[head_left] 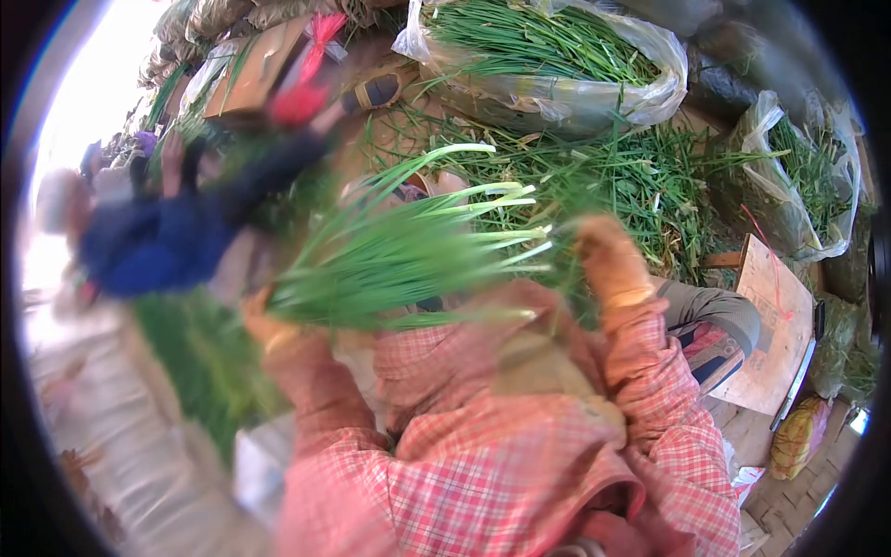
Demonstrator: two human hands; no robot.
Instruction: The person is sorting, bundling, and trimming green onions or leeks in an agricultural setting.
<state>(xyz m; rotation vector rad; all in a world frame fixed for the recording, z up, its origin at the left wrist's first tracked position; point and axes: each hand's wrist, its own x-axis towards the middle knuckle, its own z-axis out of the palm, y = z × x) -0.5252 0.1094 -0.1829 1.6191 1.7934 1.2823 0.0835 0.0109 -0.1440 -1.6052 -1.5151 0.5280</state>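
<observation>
A loose bunch of green onions (399, 255) stretches across my lap, its pale root ends fanned out to the right. My left hand (264, 320) grips the leafy end at the left; its fingers are mostly hidden by the leaves. My right hand (608, 255) is beside the white ends and apart from them, its fingers smeared by motion. Cut and loose greens (640, 176) lie in a heap just beyond my right hand.
A clear plastic bag (557, 111) of long greens stands at the back, another plastic bag (770, 176) at the right. Nearby leans a wooden board (766, 325). On the left, a person in dark blue (176, 232) bends low near red plastic strips (311, 79).
</observation>
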